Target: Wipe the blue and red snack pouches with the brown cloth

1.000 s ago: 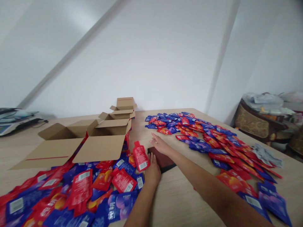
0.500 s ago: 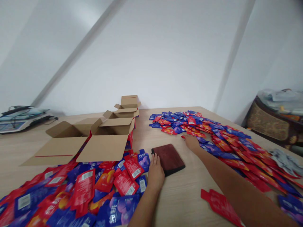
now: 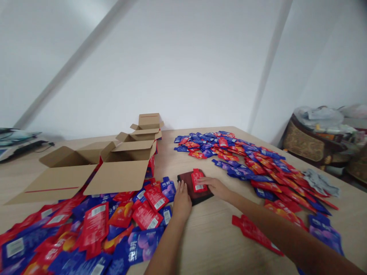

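A dark red cloth pad lies on the wooden table in front of me. My left hand rests flat at its near left corner, fingers stretched out. My right hand lies on the pad's right side, its fingers on a red pouch that lies on the pad. A heap of red and blue pouches spreads at my left. A second heap of the same pouches runs along the right.
Open cardboard boxes stand at the left rear, smaller ones behind them. A scale sits at the far left. One red pouch lies alone under my right forearm. A cluttered chair stands off the table's right.
My right hand reached into the right heap, then came back with a red pouch and set it on the pad. My left hand stayed at the pad's corner.
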The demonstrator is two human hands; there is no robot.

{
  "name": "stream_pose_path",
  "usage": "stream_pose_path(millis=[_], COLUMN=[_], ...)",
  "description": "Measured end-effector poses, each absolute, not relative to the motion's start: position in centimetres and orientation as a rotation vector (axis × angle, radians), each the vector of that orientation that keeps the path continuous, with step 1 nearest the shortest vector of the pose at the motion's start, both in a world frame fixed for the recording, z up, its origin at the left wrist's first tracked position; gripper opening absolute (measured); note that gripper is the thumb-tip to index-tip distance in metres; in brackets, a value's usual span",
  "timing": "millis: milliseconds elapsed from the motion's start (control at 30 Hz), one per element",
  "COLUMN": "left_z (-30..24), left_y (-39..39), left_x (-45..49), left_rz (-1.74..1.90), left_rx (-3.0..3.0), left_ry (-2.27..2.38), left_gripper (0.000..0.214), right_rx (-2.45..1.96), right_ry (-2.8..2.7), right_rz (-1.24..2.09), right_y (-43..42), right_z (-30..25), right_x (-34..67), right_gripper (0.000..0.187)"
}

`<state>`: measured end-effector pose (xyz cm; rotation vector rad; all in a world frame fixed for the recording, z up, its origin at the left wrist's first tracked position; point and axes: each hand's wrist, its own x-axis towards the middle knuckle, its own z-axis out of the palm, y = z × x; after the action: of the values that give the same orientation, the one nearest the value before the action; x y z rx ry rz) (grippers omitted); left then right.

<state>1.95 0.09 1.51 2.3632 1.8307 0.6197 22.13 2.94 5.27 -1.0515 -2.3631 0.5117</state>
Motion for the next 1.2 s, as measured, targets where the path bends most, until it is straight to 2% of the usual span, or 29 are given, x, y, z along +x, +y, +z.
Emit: stream_pose_path(millis=[100,200,333,500,767,900,967,1100,1200], left_z=[1.6,1.5,1.2,1.1,1.2,1.1,1.1,1.2,1.2], left_y=[0.0,0.1,0.3,0.3,0.1,0.2,0.2,0.1,0.1], left_x=[2.0,2.1,2.3,2.3,2.0,2.0,1.9,1.8,1.8], left_rz=[0.626,0.625,0.659,0.685,0.651,0.664,0.668,0.680,0.681], left_rx=[2.378,2.368,2.343,2.307,2.349,2.371,2.380,2.411,2.402], left_ry=[1.830,1.837,1.840,1.837,1.845,1.848,1.849,1.835,1.844], left_gripper=[0.055,0.055,0.057,0.059,0.055,0.054,0.054,0.055,0.055], right_rx=[-1.304,-1.556,-1.566,-1.542,-1.483,-1.455,-1.435,-1.422,-1.423], right_ry=[-2.164,-2.179,-2.301,-2.377,-2.503,-2.593,-2.660,-2.703,-2.421], right_rz=[0.297,0.148,0.040,-0.020,-0.034,-0.022,0.027,0.212,0.356], right_y=[4.0,4.7,6.0,8.6,4.6,0.4,-1.1,-2.0,-0.4], right_z=[4.3,2.7,1.1,2.0,2.3,2.5,3.1,5.3,7.1], right_x=[20.1,16.9,13.7,12.7,14.7,16.4,16.9,17.4,17.9], right_gripper=[0.048,0.056,0.058,0.054,0.054,0.067,0.075,0.069,0.069])
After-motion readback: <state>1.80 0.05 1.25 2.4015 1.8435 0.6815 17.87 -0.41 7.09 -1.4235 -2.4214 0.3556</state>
